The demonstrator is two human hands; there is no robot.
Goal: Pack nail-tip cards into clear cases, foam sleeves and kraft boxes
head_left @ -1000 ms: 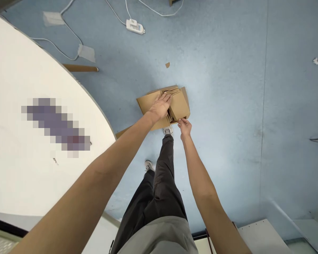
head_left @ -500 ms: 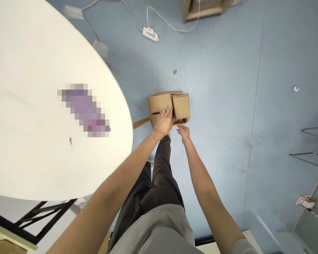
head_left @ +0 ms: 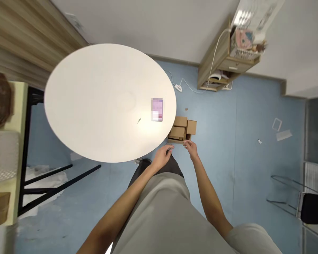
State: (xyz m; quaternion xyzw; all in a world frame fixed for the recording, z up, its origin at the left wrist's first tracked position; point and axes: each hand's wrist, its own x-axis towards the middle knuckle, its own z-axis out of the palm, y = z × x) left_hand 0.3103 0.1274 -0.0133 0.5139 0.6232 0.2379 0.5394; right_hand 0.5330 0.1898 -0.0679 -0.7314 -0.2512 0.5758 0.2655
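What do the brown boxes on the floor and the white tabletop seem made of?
Brown boxes: most likely cardboard, matte; plain brown faces, thin panel edges. White tabletop: perhaps laminate or painted board; smooth, faintly glossy, with a soft bright patch.

No text, labels, brands or numbers legible; cardboard boxes (head_left: pixel 177 132) included

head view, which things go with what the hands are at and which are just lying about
Seem part of it:
cardboard boxes
right hand, by their near edge, contact unclear
left hand, nearby

Seem just lying about, on the floor:
small brown scrap
power strip
small white scrap
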